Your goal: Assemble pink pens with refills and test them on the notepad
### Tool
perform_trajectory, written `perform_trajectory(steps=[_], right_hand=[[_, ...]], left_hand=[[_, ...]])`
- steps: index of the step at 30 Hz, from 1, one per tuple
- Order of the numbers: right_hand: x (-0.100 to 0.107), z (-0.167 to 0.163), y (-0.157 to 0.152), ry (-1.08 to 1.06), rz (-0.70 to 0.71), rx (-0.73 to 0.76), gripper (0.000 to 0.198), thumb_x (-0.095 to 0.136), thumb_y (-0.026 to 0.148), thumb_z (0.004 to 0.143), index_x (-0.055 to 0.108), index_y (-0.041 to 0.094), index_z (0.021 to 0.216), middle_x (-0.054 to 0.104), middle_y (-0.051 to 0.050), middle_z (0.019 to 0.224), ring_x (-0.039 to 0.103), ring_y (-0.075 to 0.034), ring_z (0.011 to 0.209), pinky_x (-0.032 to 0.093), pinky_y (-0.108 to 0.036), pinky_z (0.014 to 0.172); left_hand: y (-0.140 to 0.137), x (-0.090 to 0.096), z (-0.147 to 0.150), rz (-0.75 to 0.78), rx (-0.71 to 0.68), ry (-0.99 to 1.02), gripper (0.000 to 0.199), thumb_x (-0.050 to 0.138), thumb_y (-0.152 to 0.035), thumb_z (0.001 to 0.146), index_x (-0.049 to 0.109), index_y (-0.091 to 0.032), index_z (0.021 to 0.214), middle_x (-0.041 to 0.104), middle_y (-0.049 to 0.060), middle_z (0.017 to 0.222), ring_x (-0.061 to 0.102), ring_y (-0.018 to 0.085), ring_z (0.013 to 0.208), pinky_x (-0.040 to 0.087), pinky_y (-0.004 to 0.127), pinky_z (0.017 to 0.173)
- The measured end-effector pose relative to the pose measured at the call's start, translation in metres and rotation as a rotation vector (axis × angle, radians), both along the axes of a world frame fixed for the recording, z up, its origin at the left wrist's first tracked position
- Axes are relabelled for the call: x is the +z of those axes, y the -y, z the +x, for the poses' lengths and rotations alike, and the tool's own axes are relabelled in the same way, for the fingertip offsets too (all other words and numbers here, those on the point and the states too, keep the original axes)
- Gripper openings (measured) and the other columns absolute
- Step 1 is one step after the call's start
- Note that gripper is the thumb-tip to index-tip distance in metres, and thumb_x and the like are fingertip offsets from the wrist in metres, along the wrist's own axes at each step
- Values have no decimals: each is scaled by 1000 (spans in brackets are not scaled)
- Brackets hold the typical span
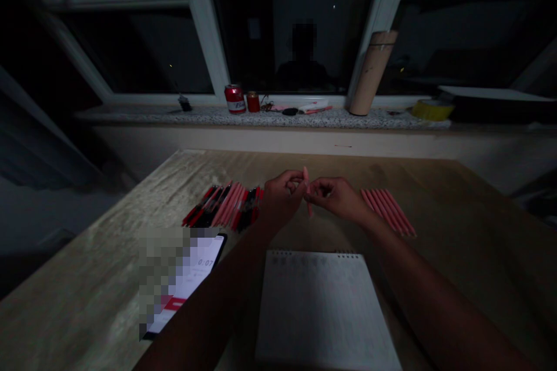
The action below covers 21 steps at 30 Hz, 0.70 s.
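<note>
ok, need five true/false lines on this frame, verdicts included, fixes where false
1. The left hand and right hand both touch one pink pen. True.
2. The left pens are all black. False: they mix pink, red and black.
3. The right pens lie side by side and are pink. True.
4. The flask stands on the table. False: it is on the sill.
5. The pad lies to the left of the phone. False: it lies to the right.
</note>
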State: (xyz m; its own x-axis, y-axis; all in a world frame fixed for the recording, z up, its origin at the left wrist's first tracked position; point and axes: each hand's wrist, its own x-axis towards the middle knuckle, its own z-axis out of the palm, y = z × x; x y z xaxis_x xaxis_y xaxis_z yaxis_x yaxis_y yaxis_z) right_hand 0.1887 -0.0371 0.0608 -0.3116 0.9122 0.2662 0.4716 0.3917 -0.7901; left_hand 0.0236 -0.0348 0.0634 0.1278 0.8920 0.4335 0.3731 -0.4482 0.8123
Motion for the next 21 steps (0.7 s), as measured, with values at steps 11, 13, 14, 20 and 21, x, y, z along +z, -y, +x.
perform_trajectory(steps=[11,13,14,20,21], right_hand=[[4,1,2,-19,-6,20,23,60,38,76,64,15,73,45,4,53,36,-8,48,28,-22,48],[4,2,2,-32,-26,30,23,60,37,76,64,15,73,45,4,52,36,-8,48,29,-22,48],[3,2,1,-47,-43,37,23,61,38,75,65,15,74,46,4,53,37,-8,48,29,-22,48],[-1,2,-3,-284,-214,107,26,69,38,68,65,15,80,61,1,66,51,-10,55,39,-24,55],[-1,2,-3,-344,-236,122,26,71,36,67,64,16,81,63,1,68,54,-10,58,41,-24,58]], left_hand=[[1,4,0,-35,-79,80,25,56,-34,78,64,-14,92,68,2,73,62,11,64,45,19,58],[0,5,-1,-76,-142,143,24,56,-31,78,63,-13,92,67,2,73,61,11,64,44,19,57],[-1,4,-1,-101,-180,185,24,56,-30,77,62,-13,92,67,2,74,61,10,64,44,18,57],[-8,1,-2,-204,-298,378,26,64,-27,71,62,-11,91,64,2,74,54,7,56,40,17,51],[-8,1,-2,-218,-307,401,27,66,-27,69,61,-11,91,64,2,74,53,6,56,39,17,51]])
